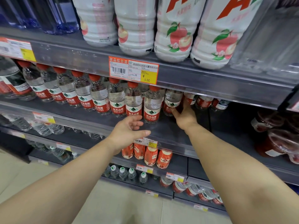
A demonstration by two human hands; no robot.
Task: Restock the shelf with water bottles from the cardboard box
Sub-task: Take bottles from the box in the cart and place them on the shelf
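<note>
We have both arms stretched toward the shelf (169, 131) where the red-capped water bottles stand in a long front row (100, 101), labels facing out. Our right hand (186, 115) is wrapped around the lower body of one bottle (172, 101) at the right end of that row, fingers closed on its far side, seating it beside its neighbour (152, 105). Our left hand (129, 128) hovers loose and half-open just in front of the row, holding nothing, thumb out over the shelf edge. As we judge it, the restock is well along: the row runs unbroken from the left up to the bottle in hand. To the right of it, only a few bottles sit deeper back, so bare shelf remains to fill. The cardboard box is out of view, so we cannot tell how much stock is left.
</note>
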